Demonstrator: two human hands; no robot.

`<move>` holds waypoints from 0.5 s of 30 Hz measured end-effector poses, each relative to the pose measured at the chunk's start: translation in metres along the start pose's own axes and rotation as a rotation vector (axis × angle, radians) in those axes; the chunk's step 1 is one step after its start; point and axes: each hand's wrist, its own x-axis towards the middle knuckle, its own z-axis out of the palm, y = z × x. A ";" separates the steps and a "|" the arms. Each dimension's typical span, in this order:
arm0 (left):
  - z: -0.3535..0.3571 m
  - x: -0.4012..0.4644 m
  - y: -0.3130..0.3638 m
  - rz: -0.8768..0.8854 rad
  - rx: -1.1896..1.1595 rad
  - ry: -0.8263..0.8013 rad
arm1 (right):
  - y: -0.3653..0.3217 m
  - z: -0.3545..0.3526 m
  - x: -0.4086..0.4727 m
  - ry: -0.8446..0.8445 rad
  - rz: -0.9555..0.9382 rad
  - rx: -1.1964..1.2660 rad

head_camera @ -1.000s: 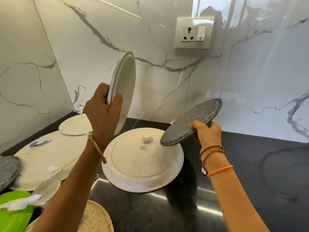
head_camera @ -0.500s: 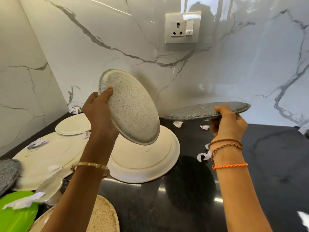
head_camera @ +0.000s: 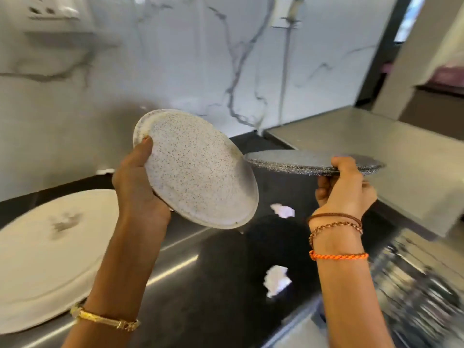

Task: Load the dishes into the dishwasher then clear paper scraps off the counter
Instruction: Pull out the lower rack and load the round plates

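Fingers (head_camera: 344, 165) pinch unmarked grey plate (head_camera: 301, 160); left hand (head_camera: 136, 187) grips speckled plate (head_camera: 198, 169).

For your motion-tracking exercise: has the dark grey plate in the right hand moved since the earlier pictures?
Yes. The dark grey plate went from tilted over the large white plate to nearly level, rightward, clear of it, above the black counter.

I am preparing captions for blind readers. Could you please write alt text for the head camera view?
A person's left hand holds a tilted white speckled plate and the right hand holds a dark grey plate almost level, above a black counter. Two paper scraps lie on the counter, and a large white plate rests at left.
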 end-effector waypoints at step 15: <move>0.220 -0.156 -0.158 -0.568 0.046 -0.442 | -0.150 -0.230 0.113 0.448 -0.292 0.108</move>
